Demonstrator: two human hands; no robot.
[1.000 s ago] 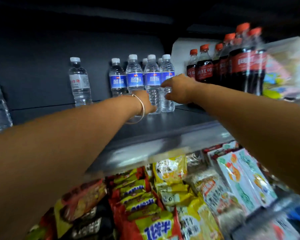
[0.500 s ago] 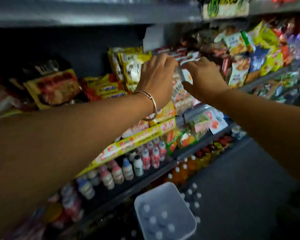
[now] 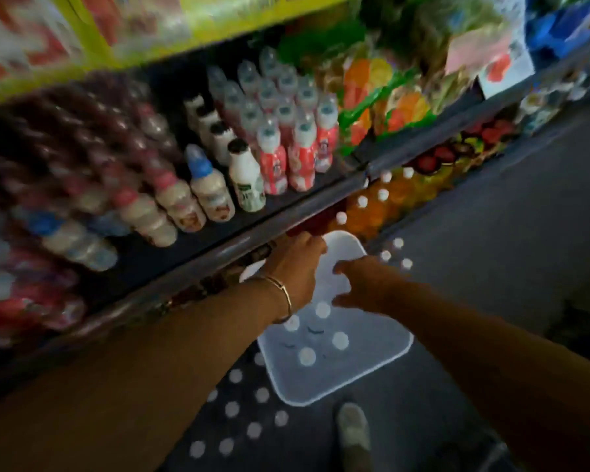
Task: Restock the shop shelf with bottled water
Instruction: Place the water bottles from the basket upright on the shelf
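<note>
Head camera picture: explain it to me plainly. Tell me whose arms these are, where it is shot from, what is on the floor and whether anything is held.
No machine here: a person wears a wide-angle camera on the head, so you look down along their own two arms. The left hand, with a bracelet at the wrist, and the right hand reach down over a pale plastic crate on the dark floor. The white dots inside it are bottle caps seen from above; more capped bottles stand on the floor beside it. The blur hides whether either hand grips anything. To the left runs a shop shelf carrying small drink bottles; orange drinks sit below it. One shoe shows at the bottom.
</note>
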